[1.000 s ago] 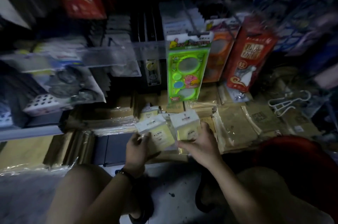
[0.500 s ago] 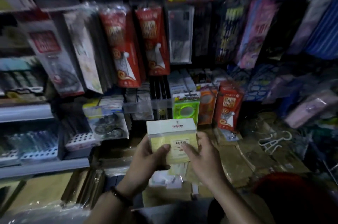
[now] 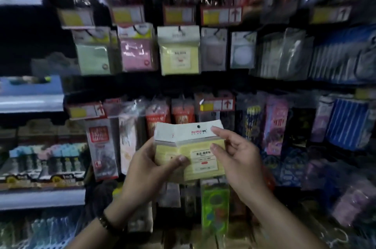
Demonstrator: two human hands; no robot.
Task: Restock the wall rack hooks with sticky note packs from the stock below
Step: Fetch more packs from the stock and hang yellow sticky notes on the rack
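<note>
Both hands, left hand (image 3: 150,164) and right hand (image 3: 240,159), pinched a fanned stack of yellow sticky note packs (image 3: 195,147), well below the hanging yellow pack (image 3: 179,51). Its hook seemed blurred; misaligned punch holes (image 3: 198,126) could snag there and spill packs.

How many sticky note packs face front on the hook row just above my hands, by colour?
Green pack: 1
Pink pack: 1
Yellow pack: 1
Whitish packs: 2
Total: 5, counting front faces only; any packs behind them are hidden.
</note>
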